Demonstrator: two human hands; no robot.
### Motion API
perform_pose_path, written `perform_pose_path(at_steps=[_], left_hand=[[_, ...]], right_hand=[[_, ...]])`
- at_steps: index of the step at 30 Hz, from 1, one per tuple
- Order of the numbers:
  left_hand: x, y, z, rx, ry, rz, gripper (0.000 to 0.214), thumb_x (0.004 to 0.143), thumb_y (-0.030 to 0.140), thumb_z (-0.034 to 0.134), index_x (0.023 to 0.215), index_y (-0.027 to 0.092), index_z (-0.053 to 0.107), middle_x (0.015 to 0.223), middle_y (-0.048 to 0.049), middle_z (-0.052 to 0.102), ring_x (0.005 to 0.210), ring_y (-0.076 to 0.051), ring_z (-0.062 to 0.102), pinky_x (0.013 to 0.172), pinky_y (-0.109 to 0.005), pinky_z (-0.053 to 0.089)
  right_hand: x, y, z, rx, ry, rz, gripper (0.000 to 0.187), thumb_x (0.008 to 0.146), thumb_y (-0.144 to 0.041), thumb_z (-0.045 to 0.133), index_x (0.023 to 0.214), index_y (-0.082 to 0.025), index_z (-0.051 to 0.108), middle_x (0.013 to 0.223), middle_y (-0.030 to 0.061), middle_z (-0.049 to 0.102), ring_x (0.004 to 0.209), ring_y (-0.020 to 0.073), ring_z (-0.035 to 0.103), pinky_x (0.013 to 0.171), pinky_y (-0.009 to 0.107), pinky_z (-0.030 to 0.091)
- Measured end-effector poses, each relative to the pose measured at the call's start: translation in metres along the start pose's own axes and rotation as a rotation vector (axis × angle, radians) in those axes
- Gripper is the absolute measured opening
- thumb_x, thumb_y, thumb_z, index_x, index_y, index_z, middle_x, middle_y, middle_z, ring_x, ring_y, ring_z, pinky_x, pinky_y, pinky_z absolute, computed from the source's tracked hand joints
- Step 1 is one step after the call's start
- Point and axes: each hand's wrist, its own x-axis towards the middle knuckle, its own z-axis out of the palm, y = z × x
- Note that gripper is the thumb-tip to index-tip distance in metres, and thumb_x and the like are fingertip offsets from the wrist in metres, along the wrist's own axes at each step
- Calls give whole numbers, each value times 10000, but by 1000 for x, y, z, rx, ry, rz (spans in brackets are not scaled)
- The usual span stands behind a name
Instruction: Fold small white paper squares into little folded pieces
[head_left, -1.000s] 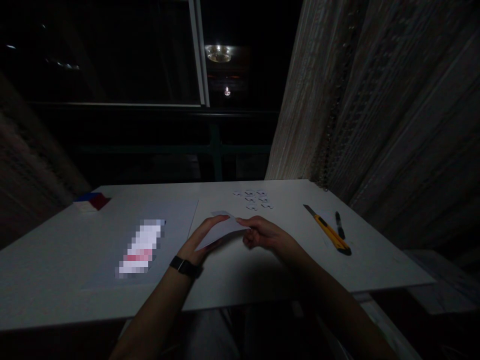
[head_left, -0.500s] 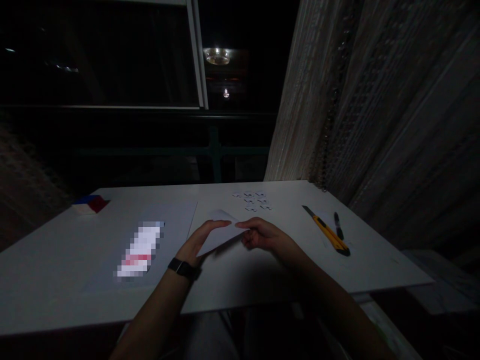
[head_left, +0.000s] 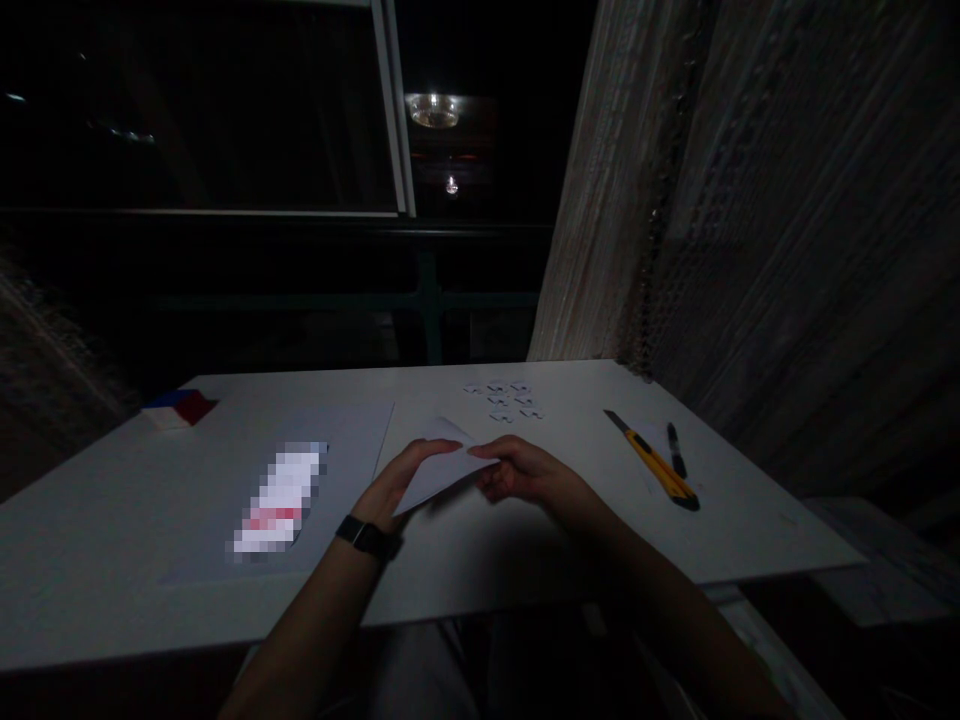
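A sheet of white paper point(head_left: 442, 472), apparently folded, is held above the table between both hands. My left hand point(head_left: 405, 475), with a black watch on its wrist, is closed on the paper's left side, thumb lying on top. On the right corner, my right hand point(head_left: 521, 467) pinches the same paper, its thumb above and its other fingers curled below. The two thumb tips are close together near the upper edge. The paper and thumbs hide part of the left fingers.
On the white table point(head_left: 585, 560) lie a yellow box cutter point(head_left: 656, 465) with its blade out and a black pen point(head_left: 676, 450) at right. Several small paper pieces point(head_left: 501, 400) lie beyond the hands. A lit phone point(head_left: 281, 498) and a coloured cube point(head_left: 178, 408) are at left.
The hands and paper stay nearly in place. The right fingers beneath the paper have shifted slightly left.
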Motion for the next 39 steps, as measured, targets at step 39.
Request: perform_pose_path(at_steps=[39], left_hand=[[-2, 7, 3, 6, 228, 80, 200, 584, 271, 732, 632, 106, 628, 523, -55, 625, 478, -165, 568, 473, -260, 413]], right_hand=[[-1, -4, -3, -440, 192, -294, 460, 612, -538, 678, 497, -109, 558, 423, 42, 578, 392, 109, 537, 408, 211, 424]])
